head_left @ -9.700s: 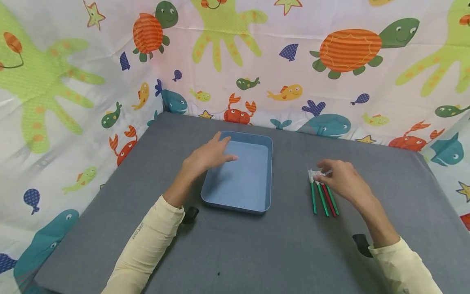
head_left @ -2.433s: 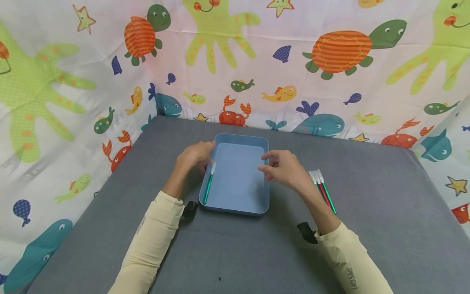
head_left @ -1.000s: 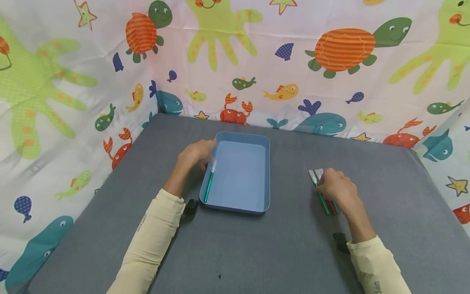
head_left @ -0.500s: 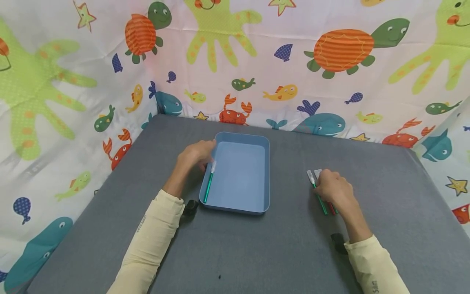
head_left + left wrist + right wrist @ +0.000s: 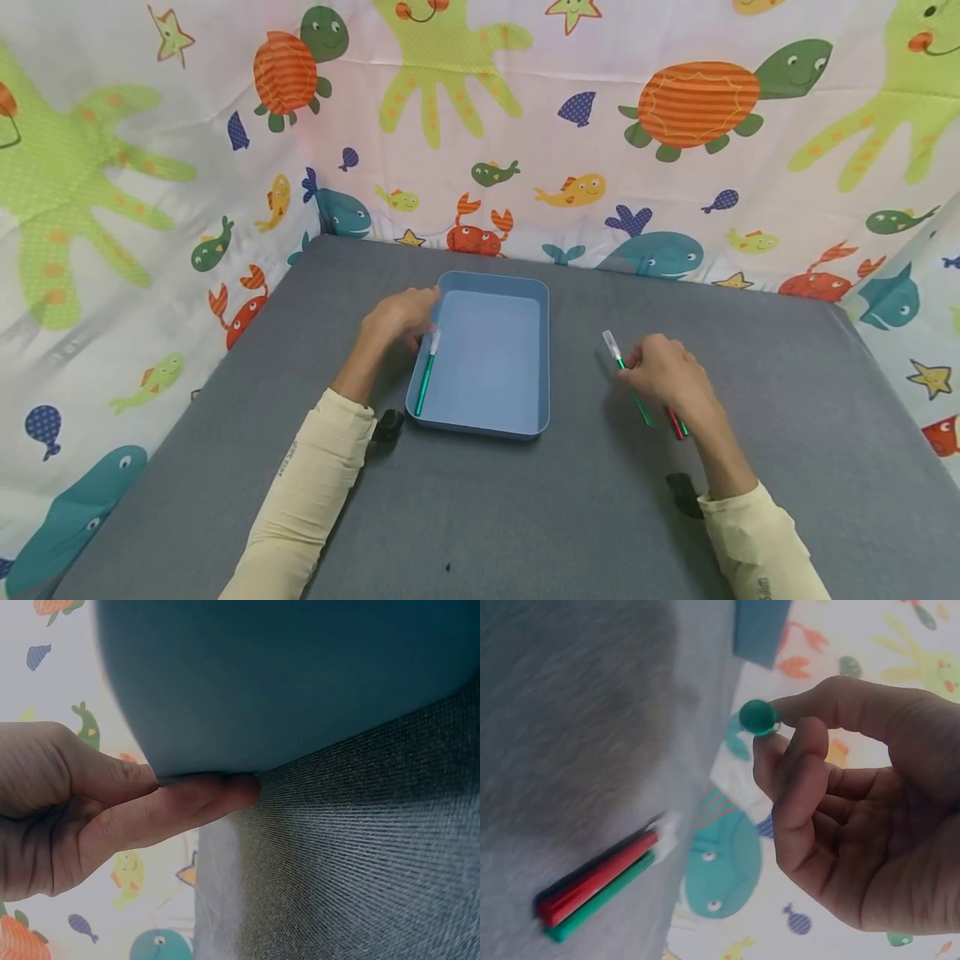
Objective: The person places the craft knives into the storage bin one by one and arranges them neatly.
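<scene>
My right hand (image 5: 667,371) pinches a slim green pen (image 5: 643,410) with a whitish capped end, held above the table and tilted. In the right wrist view the round green end of the pen (image 5: 757,717) points at the camera, between thumb and fingertips. My left hand (image 5: 397,317) grips the left wall of a blue rectangular tray (image 5: 487,429); the left wrist view shows its thumb and fingers at the tray's edge (image 5: 247,735). Inside the tray, along its left side, lies another green pen (image 5: 425,383).
A red pen (image 5: 604,881) and a green pen (image 5: 600,900) lie side by side on the grey table (image 5: 525,517), partly hidden under my right hand in the head view. A cloth (image 5: 495,83) printed with sea animals hangs behind and to the left.
Over the last half second my right hand has lifted a green pen off the group and drawn it left. Earlier, a first green pen went into the tray. The left hand stays put.
</scene>
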`<state>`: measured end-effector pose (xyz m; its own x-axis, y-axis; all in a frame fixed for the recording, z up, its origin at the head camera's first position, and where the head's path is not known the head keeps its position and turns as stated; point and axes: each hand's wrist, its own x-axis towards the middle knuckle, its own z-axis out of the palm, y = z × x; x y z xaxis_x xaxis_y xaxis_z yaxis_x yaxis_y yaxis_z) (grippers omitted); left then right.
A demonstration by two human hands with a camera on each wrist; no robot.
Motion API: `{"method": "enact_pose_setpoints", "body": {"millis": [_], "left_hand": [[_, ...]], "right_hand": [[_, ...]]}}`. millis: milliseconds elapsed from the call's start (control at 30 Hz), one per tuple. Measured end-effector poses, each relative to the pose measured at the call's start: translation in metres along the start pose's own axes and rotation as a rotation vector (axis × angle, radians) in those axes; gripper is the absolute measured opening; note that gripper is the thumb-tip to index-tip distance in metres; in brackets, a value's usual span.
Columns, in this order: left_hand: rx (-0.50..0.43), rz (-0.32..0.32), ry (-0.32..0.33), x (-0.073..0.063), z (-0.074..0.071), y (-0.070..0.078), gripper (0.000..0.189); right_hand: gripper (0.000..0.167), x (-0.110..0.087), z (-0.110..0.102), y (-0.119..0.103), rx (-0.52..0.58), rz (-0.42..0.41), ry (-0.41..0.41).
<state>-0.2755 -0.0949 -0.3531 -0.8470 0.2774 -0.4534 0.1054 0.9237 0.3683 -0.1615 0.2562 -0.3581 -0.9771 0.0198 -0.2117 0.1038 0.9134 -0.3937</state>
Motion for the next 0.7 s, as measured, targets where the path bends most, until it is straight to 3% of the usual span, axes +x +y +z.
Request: {"method": "enact_pose_setpoints", "body": {"millis": [467, 700], "left_hand": [[0.002, -0.001, -0.013, 0.0, -0.003, -0.001, 0.08], [-0.004, -0.01, -0.029, 0.001, -0.003, -0.001, 0.081]], "right_hand": [[0.017, 0.004, 0.0, -0.054, 0.141, -0.189, 0.048], [0.018, 0.015, 0.011, -0.074, 0.179, -0.219, 0.047]]}}
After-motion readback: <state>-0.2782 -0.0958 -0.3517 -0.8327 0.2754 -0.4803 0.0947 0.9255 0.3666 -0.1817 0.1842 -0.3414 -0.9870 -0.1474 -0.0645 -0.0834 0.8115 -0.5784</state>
